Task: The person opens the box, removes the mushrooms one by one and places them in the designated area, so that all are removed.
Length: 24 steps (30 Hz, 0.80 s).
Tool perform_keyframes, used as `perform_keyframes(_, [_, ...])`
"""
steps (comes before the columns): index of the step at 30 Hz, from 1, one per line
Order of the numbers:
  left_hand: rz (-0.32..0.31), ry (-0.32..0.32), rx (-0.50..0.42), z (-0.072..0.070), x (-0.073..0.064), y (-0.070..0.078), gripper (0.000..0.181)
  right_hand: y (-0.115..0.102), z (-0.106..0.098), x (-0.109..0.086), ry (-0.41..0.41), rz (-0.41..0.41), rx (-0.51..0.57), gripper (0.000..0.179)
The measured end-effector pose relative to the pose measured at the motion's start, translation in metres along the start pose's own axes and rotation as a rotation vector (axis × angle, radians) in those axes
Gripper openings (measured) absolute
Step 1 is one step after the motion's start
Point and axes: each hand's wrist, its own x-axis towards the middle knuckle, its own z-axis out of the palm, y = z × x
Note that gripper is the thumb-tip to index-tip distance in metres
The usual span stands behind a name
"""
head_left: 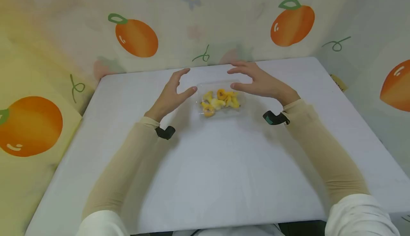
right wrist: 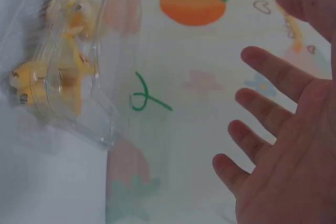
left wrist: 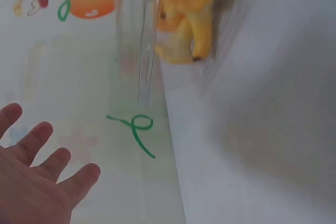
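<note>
A clear plastic box (head_left: 221, 114) stands on the white table with several small yellow-orange figures (head_left: 218, 103) inside it; their exact kind is hard to tell. My left hand (head_left: 169, 97) hovers at the box's left side, fingers spread, holding nothing. On the other side my right hand (head_left: 257, 81) is raised near the box's upper right, its thumb close to the rim or in front of it. Spread fingers of the right hand (right wrist: 283, 124) show in the right wrist view, apart from the box. The left hand (left wrist: 42, 177) likewise appears apart from it in the left wrist view.
A white cloth covers the table (head_left: 217, 179). Behind it hangs a curtain (head_left: 211, 26) printed with oranges, meeting the table's back edge. Dark cameras (head_left: 166, 132) are strapped at both wrists. A yellowish piece (head_left: 338, 83) pokes out by the right edge.
</note>
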Motion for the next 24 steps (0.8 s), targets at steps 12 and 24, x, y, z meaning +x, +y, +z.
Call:
perform_keyframes(12, [-0.055,-0.039,0.006,0.028,-0.022,0.007,0.082,-0.019,0.026,0.005,-0.121,-0.059,-0.008,0.052])
perform_keyframes(24, [-0.09,-0.059,-0.103,0.061,-0.024,-0.003,0.109,-0.019,0.047,0.012,-0.127,-0.128,-0.078,0.053])
